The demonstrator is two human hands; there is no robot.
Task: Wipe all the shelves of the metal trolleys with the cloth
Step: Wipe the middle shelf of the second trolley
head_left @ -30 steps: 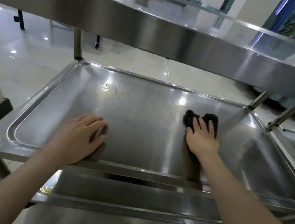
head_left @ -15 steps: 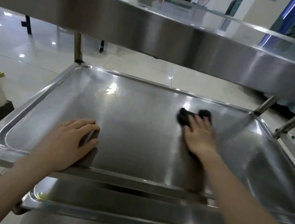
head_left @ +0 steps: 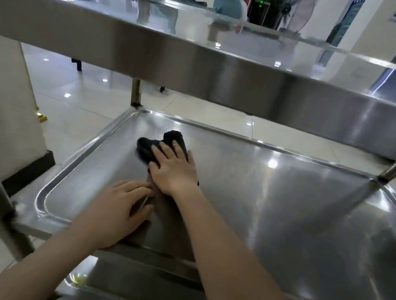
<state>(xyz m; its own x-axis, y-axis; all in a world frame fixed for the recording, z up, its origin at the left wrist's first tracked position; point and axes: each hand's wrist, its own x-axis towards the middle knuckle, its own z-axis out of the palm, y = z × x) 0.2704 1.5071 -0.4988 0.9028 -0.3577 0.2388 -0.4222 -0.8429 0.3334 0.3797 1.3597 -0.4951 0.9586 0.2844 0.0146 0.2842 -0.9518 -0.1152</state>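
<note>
Sweeping leftward across the shiny stainless-steel middle shelf [head_left: 285, 218] of the trolley, the right hand [head_left: 173, 169] and the crumpled black cloth [head_left: 151, 148] under it now sit near that shelf's far left corner; a second ago they were toward its right half. The fingers of the right hand lie straight and spread, pressing the cloth flat onto the shelf without gripping it. The left hand [head_left: 115, 209] rests palm-down on the shelf's near rim, fingers relaxed and holding nothing, just short of the right wrist. Above the middle shelf spans the flat steel top shelf [head_left: 231, 76]; below its near edge shows the steel bottom shelf [head_left: 127, 288].
</note>
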